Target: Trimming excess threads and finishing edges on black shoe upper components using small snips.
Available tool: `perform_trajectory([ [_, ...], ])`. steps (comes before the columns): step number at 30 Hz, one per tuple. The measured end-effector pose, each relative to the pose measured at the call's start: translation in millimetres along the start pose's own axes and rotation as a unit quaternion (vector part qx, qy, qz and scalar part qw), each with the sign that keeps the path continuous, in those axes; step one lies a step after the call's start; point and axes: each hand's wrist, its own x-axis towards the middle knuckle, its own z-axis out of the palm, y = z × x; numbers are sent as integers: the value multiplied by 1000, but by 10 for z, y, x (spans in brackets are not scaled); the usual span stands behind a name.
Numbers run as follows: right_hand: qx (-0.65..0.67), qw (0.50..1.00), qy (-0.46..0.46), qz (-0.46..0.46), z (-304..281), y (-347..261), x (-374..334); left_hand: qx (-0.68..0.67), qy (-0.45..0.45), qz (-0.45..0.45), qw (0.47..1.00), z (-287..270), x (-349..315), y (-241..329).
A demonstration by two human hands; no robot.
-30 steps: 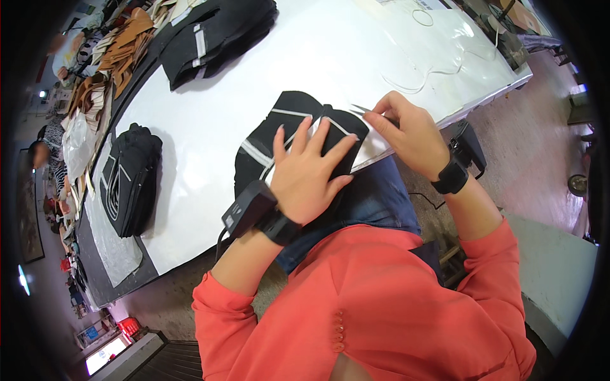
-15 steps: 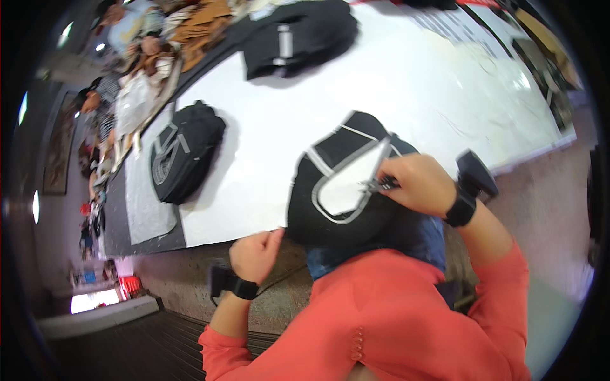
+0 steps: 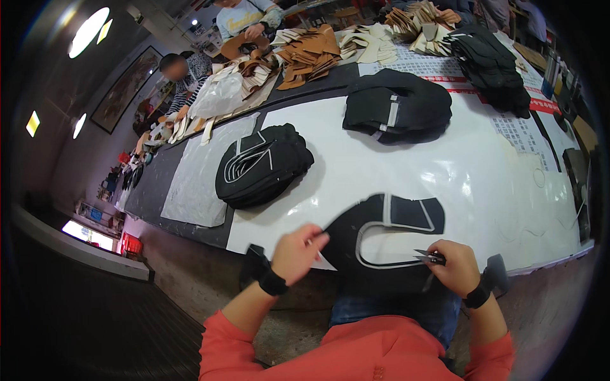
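Observation:
A black U-shaped fabric piece [image 3: 346, 244] with pale grey edging lies over the table's near edge, its lower part hanging toward my lap. It looks like a shoe upper. On its left side my left hand [image 3: 298, 254] is closed, thumb and fingers pinching the piece's edge. My right hand [image 3: 456, 263] grips small dark snips [image 3: 432, 256] at the other side. Their pointed blades reach left over the opening of the U, next to the lower strip of edging. Part of the snips is hidden in my palm.
Two stacks of black pieces, one at left [image 3: 264, 166] and one beyond [image 3: 397, 105], rest on the white-covered table [image 3: 318, 209]. A third black pile [image 3: 489, 66] lies far right. Brown cut pieces [image 3: 311, 54] cover the far side, where people work. A plastic sheet [image 3: 206, 178] lies left.
The view has tilted up, showing more of the table. The black piece has turned, its opening now toward the right. My right hand with the snips has shifted to its right end.

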Motion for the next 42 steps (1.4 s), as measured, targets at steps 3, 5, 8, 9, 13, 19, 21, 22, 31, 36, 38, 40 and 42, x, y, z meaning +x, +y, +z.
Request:
perform_trajectory([
  [3,7,999,34,-1,37,35,19,-16,114,86,990,-337,308,160],
  [5,26,998,44,28,41,37,30,0,173,119,978,-608,535,236],
  [8,28,998,43,44,35,30,29,24,273,150,950,-1145,827,185],
  [9,24,998,39,42,55,53,20,17,304,147,941,-1323,936,109],
  [13,39,996,70,47,62,98,-11,11,408,97,908,-2024,1304,-353],
  [19,54,993,61,83,75,150,-18,7,501,-32,865,-2548,1560,-1502],
  [21,57,993,55,82,93,142,9,26,499,-53,865,-2607,1575,-1826],
  [22,58,994,56,79,109,133,27,63,504,-59,860,-2574,1583,-1916],
  [31,29,993,60,97,119,83,20,236,225,122,937,-1712,1569,-933],
  [36,9,993,91,72,110,160,-53,472,42,73,878,-1095,1414,-379],
  [38,5,994,87,62,159,130,0,474,99,75,872,-1125,1431,-430],
  [40,14,995,86,40,205,95,44,428,167,112,881,-1284,1513,-620],
  [42,11,996,68,57,178,97,33,461,197,57,864,-1210,1645,-537],
])
